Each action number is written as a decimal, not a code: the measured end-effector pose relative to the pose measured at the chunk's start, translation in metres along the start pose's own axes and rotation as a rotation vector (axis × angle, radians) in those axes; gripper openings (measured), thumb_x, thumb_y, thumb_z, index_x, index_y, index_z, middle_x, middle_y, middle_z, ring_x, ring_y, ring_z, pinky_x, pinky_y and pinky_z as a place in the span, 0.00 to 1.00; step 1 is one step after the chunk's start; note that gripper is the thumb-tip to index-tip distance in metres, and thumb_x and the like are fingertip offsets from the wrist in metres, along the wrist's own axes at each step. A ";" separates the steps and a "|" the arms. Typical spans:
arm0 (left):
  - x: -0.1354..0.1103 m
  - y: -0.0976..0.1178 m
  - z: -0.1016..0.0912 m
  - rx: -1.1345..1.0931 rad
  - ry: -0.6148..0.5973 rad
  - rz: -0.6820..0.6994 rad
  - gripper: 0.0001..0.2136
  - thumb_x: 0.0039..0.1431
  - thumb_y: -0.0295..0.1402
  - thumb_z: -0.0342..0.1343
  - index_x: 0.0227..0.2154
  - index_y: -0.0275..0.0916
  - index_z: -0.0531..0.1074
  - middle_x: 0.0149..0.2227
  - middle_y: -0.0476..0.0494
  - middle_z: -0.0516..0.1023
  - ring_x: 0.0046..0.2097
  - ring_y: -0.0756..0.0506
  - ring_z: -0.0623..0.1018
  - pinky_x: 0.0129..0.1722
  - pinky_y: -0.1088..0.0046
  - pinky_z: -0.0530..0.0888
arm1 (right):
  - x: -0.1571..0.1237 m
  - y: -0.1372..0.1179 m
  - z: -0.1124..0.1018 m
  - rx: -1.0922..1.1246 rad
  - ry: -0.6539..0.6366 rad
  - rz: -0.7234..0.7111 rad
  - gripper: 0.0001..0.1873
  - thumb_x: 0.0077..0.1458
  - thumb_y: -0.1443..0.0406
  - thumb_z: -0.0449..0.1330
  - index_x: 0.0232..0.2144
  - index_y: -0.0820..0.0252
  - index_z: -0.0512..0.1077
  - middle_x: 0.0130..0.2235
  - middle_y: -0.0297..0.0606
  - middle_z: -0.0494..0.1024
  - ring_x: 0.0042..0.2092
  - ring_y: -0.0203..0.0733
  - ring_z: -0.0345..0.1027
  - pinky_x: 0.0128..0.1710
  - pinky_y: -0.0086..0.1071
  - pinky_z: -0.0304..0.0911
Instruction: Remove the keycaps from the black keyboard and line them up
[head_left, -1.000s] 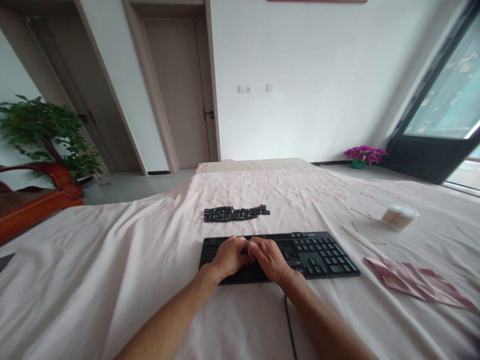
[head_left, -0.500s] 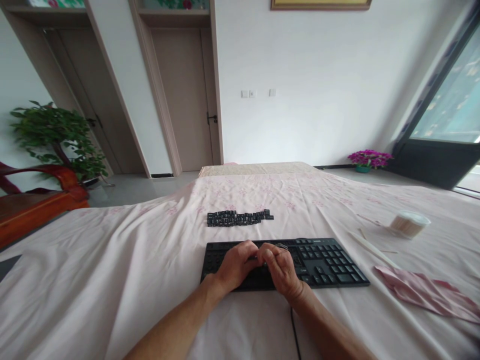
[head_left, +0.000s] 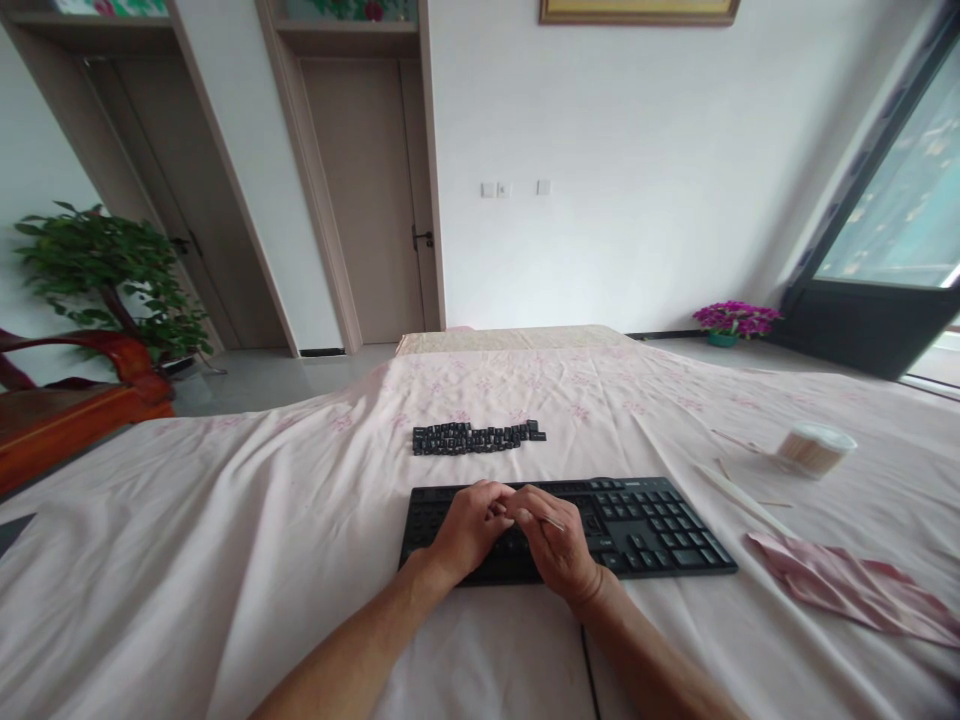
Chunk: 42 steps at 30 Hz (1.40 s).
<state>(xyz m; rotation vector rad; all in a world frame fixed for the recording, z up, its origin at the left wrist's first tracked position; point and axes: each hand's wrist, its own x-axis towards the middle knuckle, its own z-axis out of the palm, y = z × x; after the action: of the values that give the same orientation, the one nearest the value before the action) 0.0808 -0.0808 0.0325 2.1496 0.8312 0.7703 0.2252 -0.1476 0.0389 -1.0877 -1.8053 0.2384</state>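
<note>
A black keyboard (head_left: 634, 525) lies on the pink cloth, its left part bare of many keycaps and its right part with keys in place. Over its middle-left, my left hand (head_left: 474, 525) has its fingers curled together; whatever they pinch is hidden. Touching it at the fingertips, my right hand (head_left: 551, 540) is closed round a thin, light stick-like tool (head_left: 553, 523), whose end pokes out above the hand. Its tip is hidden. Beyond the keyboard, removed black keycaps (head_left: 476, 439) sit in close rows on the cloth.
At right stand a clear tub of cotton swabs (head_left: 817, 448), a few loose swabs (head_left: 735, 440), a pale strip (head_left: 746, 500) and a crumpled pink cloth (head_left: 847, 585). The keyboard cable (head_left: 590, 670) runs towards me. A wooden chair (head_left: 90, 400) is at far left.
My right hand has turned slightly, so the thin tool's end now shows lower and points differently. Both hands stay over the same part of the keyboard; the keycap rows look unchanged.
</note>
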 end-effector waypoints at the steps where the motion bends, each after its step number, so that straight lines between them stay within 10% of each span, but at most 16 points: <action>1: 0.000 0.000 -0.001 -0.009 0.009 -0.026 0.08 0.54 0.32 0.55 0.37 0.40 0.75 0.36 0.47 0.76 0.34 0.49 0.73 0.34 0.75 0.69 | 0.000 0.000 0.000 0.018 0.028 0.012 0.16 0.63 0.62 0.45 0.29 0.58 0.68 0.30 0.40 0.71 0.32 0.39 0.65 0.37 0.32 0.61; 21: 0.121 -0.069 -0.077 0.243 0.246 -0.228 0.06 0.50 0.29 0.56 0.30 0.39 0.78 0.33 0.47 0.81 0.37 0.48 0.77 0.39 0.75 0.70 | 0.006 0.005 0.002 -0.002 0.097 0.235 0.20 0.64 0.59 0.45 0.25 0.59 0.69 0.25 0.34 0.70 0.29 0.37 0.65 0.34 0.28 0.58; 42: 0.175 -0.097 -0.046 0.556 0.046 -0.386 0.08 0.52 0.33 0.54 0.30 0.43 0.79 0.29 0.48 0.81 0.37 0.48 0.78 0.36 0.77 0.68 | 0.008 0.005 0.001 0.017 0.039 0.249 0.18 0.64 0.62 0.47 0.25 0.60 0.69 0.25 0.33 0.70 0.29 0.34 0.65 0.33 0.26 0.56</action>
<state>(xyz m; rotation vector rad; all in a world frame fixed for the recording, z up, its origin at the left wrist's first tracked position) 0.1247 0.1200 0.0322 2.3243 1.5731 0.4175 0.2263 -0.1385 0.0412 -1.2967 -1.6291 0.3770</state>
